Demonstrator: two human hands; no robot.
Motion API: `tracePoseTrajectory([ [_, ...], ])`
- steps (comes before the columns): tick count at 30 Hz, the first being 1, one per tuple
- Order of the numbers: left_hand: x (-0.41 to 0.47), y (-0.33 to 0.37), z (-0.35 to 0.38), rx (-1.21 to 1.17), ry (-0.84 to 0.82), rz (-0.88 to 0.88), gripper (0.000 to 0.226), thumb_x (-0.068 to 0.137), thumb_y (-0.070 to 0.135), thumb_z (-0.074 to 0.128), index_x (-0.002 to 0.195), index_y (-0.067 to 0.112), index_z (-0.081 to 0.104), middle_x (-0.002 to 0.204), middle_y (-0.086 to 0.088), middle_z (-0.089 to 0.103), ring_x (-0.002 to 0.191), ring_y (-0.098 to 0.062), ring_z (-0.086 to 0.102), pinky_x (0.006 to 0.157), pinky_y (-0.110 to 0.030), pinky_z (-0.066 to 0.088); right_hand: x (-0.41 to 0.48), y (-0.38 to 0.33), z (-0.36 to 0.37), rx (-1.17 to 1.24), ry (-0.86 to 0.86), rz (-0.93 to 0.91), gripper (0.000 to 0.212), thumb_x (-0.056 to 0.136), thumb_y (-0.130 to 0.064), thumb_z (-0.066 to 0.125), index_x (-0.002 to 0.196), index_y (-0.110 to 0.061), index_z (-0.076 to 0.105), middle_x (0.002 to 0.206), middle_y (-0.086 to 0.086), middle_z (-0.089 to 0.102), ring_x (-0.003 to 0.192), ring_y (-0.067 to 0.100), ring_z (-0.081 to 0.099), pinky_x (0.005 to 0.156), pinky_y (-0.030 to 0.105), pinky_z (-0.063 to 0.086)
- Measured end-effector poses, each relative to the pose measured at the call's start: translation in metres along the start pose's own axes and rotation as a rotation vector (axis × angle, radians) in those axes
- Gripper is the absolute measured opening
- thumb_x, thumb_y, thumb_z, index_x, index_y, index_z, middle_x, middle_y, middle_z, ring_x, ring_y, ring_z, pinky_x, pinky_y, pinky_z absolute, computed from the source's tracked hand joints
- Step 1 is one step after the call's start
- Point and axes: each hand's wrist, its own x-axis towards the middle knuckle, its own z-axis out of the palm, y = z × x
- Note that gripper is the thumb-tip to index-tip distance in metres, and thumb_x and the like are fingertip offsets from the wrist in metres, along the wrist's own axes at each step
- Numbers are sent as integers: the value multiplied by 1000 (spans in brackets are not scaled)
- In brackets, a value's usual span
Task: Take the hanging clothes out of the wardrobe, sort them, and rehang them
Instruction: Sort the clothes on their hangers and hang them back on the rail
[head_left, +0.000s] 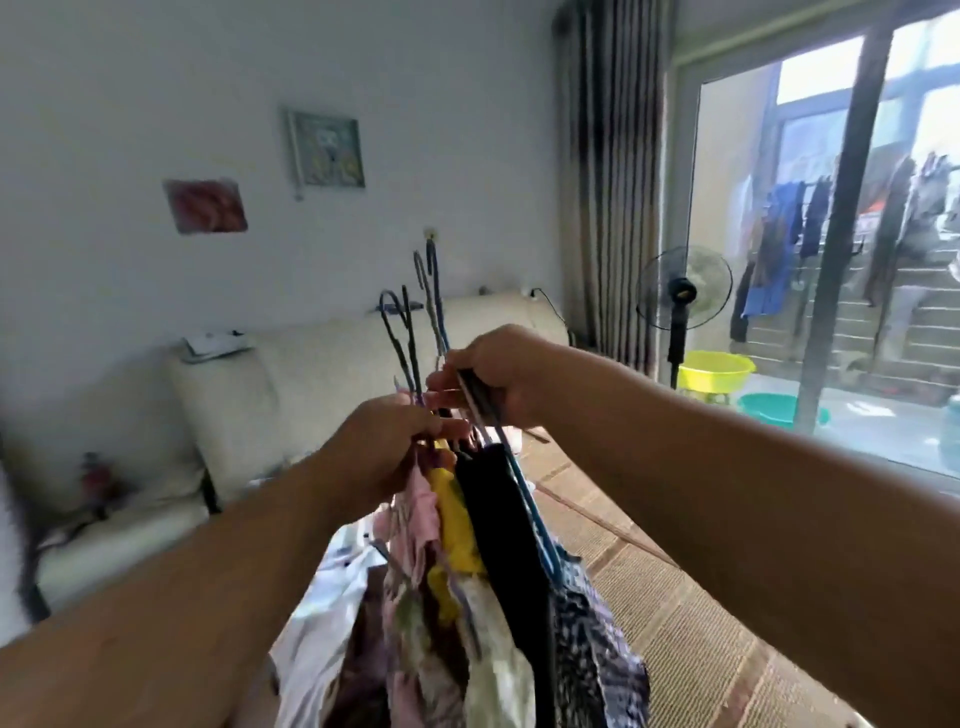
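A bunch of clothes on wire hangers hangs in front of me: a pink garment (421, 514), a yellow one (457, 525), a black one (504, 525), a blue-and-white patterned one (587, 639) and pale floral pieces (493, 670). Several hanger hooks (410, 332) stick up above my hands. My left hand (384, 447) grips the hanger necks just under the hooks. Beside it, my right hand (498, 369) pinches the dark and blue hanger wires (480, 400) on the right side of the bunch.
A cream sofa (291, 384) stands against the wall behind the bunch. A woven mat (675, 597) covers the surface below right. A standing fan (683, 296), a striped curtain (608, 171) and a glass door (821, 260) are at right, with a yellow basin (717, 369).
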Motion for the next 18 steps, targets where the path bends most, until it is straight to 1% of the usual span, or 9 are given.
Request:
tracePoseTrajectory([
  [2, -10, 21, -10, 1, 83, 49, 23, 86, -14, 41, 73, 0, 54, 54, -7, 63, 45, -13, 59, 41, -20, 48, -6, -15, 23, -54, -54, -22, 20, 102, -11, 38, 86, -8, 49, 56, 3, 62, 42, 15, 58, 37, 24, 48],
  [4, -17, 35, -21, 11, 136, 56, 18, 88, -6, 47, 76, 0, 58, 65, -12, 64, 56, -18, 60, 48, -23, 51, -10, -24, 44, -120, -86, -57, 16, 101, -14, 40, 104, -5, 53, 57, -1, 64, 44, 13, 58, 41, 21, 48],
  [6, -22, 46, -35, 2, 207, 76, 15, 90, 2, 54, 78, 0, 62, 74, -15, 63, 66, -23, 58, 59, -28, 52, -8, -28, 62, -130, -89, -97, 23, 100, -15, 44, 116, -1, 53, 50, -4, 63, 36, 10, 57, 38, 16, 44],
  [8, -26, 52, -48, -18, 249, 84, 17, 91, 7, 56, 78, 0, 63, 77, -16, 62, 71, -25, 55, 68, -33, 48, -4, -28, 76, -128, -85, -126, 19, 97, -15, 50, 109, -2, 58, 49, -3, 63, 36, 9, 56, 41, 14, 43],
  [10, -32, 57, -62, -24, 284, 92, 17, 93, 10, 55, 82, 0, 63, 77, -15, 62, 67, -23, 56, 68, -32, 47, -3, -26, 93, -173, -101, -120, 11, 95, -19, 54, 89, -11, 58, 54, -4, 62, 50, 12, 55, 59, 21, 44],
  [12, -37, 60, -79, -30, 318, 101, 19, 95, 12, 53, 86, -1, 64, 77, -14, 65, 64, -21, 60, 66, -31, 49, 1, -25, 110, -203, -137, -109, 22, 95, -23, 55, 74, -14, 55, 62, -2, 57, 61, 13, 50, 72, 29, 41],
  [16, -53, 61, -116, -84, 378, 98, 21, 97, 10, 48, 101, -3, 63, 82, -16, 70, 67, -23, 67, 68, -34, 55, 6, -24, 150, -290, -214, -91, 25, 94, -25, 56, 71, -14, 56, 69, 1, 55, 74, 17, 53, 78, 30, 44],
  [17, -60, 64, -127, -95, 388, 106, 21, 97, 7, 47, 106, -5, 61, 84, -17, 69, 65, -22, 67, 64, -32, 55, 6, -23, 163, -329, -231, -88, 21, 93, -23, 57, 74, -14, 57, 70, 2, 56, 73, 17, 54, 75, 28, 46],
  [18, -65, 67, -138, -85, 397, 114, 21, 96, 2, 47, 110, -7, 59, 85, -18, 67, 63, -21, 68, 61, -30, 55, 7, -22, 174, -359, -236, -90, 18, 92, -21, 58, 75, -15, 58, 68, 2, 56, 66, 15, 53, 64, 25, 43],
])
